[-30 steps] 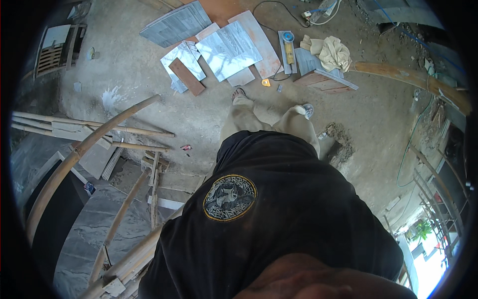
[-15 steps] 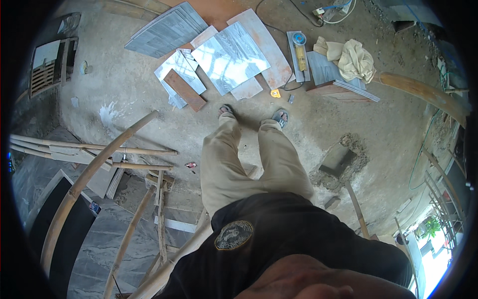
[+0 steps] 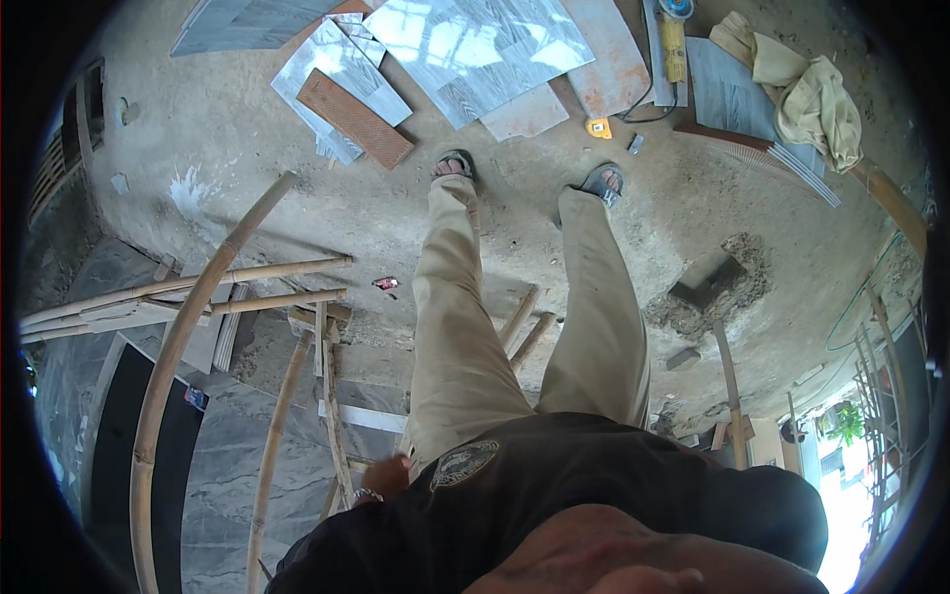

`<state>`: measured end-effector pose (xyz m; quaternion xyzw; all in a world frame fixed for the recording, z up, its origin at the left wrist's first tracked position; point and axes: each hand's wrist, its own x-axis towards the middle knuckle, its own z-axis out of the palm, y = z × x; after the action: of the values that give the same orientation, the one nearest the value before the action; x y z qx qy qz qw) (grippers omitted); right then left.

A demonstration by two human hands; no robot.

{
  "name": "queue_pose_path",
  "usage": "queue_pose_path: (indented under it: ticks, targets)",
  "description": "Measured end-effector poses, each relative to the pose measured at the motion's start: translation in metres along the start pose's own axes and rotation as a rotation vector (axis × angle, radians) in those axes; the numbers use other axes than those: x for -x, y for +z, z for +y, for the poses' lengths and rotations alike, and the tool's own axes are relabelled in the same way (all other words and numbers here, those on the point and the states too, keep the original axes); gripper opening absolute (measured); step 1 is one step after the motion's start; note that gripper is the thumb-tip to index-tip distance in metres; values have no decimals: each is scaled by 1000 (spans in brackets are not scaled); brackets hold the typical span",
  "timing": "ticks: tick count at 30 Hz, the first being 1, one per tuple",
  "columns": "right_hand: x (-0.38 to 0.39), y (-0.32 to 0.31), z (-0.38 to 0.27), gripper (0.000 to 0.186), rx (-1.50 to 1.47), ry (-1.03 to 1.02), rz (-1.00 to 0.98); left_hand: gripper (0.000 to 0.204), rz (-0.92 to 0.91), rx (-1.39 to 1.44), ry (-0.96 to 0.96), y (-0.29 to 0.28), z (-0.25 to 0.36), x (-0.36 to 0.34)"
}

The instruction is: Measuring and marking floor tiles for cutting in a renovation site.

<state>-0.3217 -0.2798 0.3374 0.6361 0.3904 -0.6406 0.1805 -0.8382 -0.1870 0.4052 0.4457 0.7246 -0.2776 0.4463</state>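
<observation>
Left hand [image 3: 384, 480] perhaps empty beside bamboo poles [image 3: 272, 455], legs now fully visible.

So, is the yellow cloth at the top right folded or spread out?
Neither: the cloth lies crumpled in a loose heap, with uneven folds, partly over a grey tile.

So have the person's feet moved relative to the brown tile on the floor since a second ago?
Yes. The feet have stepped forward: the sandals now stand just right of the brown tile, at the edge of the grey tiles; earlier they were hidden under the body.
</observation>
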Motion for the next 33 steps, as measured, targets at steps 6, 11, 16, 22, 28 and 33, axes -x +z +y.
queue_pose_path:
  ticks: [6,11,16,22,28,33]
  targets:
    - [-8,-9,3,49,-23,68,-73,17,-384,-68,226,28,26,-7]
    - [-16,-23,12,48,-20,81,-113,25,-490,440,-280,27,43,49]
    - [-34,-34,21,47,-5,72,-141,22,-708,253,-142,47,62,36]
    - [-62,-57,28,47,2,78,-190,22,-715,225,-91,71,80,15]
    - [-122,-95,28,46,50,81,-380,23,-922,131,97,90,123,-45]
    - [-245,-193,-28,45,69,132,-1007,23,-806,103,579,51,214,-216]
